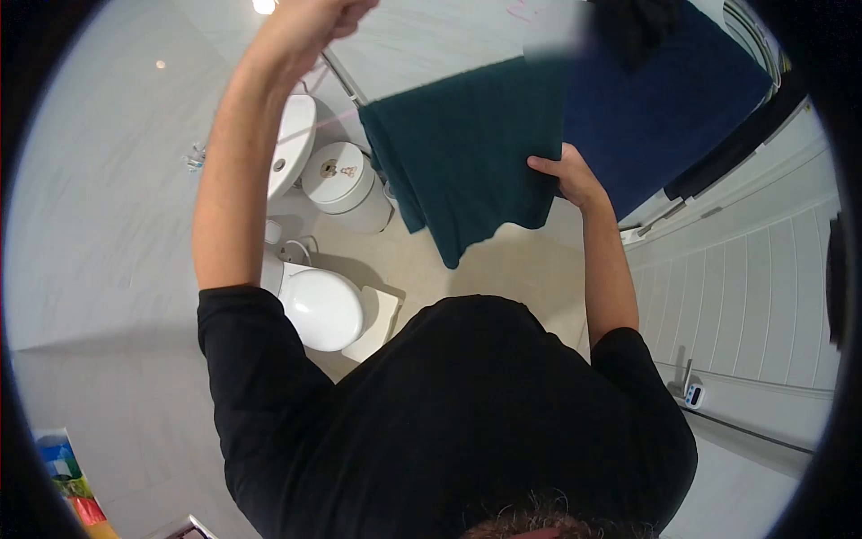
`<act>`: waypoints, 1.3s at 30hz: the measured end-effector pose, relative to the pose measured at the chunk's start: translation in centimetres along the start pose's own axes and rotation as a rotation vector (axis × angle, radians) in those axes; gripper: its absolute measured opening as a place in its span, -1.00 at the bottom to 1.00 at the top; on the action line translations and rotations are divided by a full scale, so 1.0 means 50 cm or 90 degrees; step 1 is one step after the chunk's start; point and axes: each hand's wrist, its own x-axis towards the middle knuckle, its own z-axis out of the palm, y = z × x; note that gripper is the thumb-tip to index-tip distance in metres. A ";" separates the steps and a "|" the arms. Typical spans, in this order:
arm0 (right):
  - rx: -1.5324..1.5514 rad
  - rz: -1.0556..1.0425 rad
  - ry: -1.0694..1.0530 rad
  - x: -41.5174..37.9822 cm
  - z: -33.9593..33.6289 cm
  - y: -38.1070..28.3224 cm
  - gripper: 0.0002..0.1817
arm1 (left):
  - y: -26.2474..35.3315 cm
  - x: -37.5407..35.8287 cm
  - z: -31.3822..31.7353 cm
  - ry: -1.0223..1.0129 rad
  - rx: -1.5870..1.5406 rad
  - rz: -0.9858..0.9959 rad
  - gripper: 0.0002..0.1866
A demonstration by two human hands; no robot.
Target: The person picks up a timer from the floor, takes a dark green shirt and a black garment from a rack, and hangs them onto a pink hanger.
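A dark green towel (pixel 467 153) hangs from a metal rail (pixel 341 76). My right hand (pixel 576 177) grips its right edge, with the thumb in front and the fingers behind the cloth. Raised above the rail's left end, my left hand (pixel 334 20) has its fingers curled closed. The top of the picture cuts part of it off, so I cannot see whether it holds anything. Behind my right hand hangs a dark blue towel (pixel 669 108), with a black cloth (pixel 639 31) at its top.
At the left are a white washbasin (pixel 294 144), a round white bin (pixel 346 184) and a toilet (pixel 321 310) with its lid down. A pale step stool (pixel 382 314) stands against the toilet. A white panelled door (pixel 736 301) is on the right.
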 end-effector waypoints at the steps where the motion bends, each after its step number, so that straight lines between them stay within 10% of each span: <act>1: -0.022 -0.013 0.006 0.003 0.000 -0.001 -0.38 | 0.013 0.007 -0.006 0.019 0.010 0.007 -0.80; 39: 0.100 -0.546 0.349 -0.038 0.067 -0.210 -0.87 | 0.074 -0.025 -0.003 -0.070 0.064 0.074 -0.76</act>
